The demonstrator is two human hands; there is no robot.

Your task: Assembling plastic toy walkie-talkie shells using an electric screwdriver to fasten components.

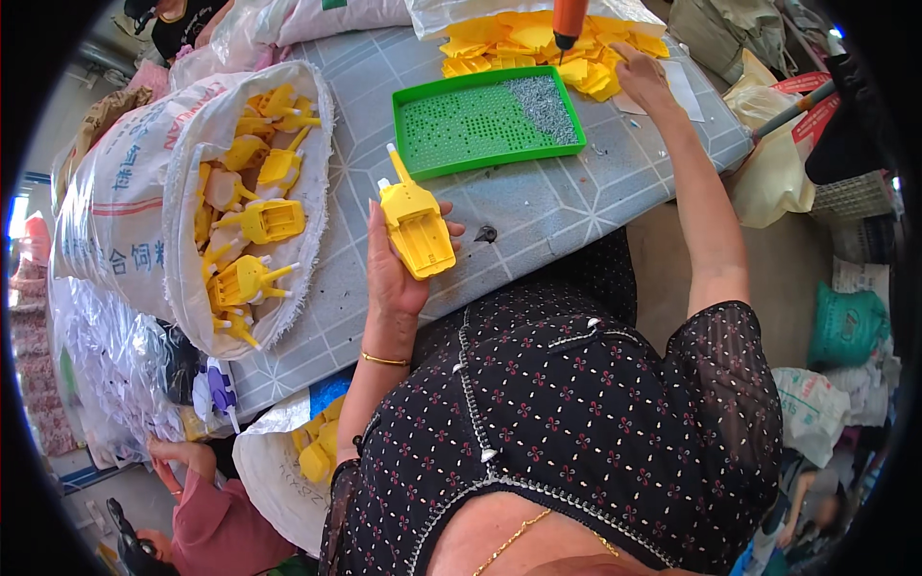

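My left hand (396,274) holds a yellow plastic toy housing (419,230) near the table's front edge. Its hollow, open side faces up and a narrow stem with a white tip points away from me. Reaching to the far right, my right hand (645,79) has its fingers curled at a flat yellow plastic piece on the edge of a heap of yellow pieces (519,40); the fingertips are partly hard to make out. Between the hands lies a green tray (451,169) of small holes, with many small grey screws (543,108) gathered at its right end.
An orange electric screwdriver (570,17) hangs bit-down over the heap. On the left, a white woven sack (125,206) lies open with several yellow housings inside. A small black piece (487,233) rests by the table edge. At lower left sits another person (226,518) in pink.
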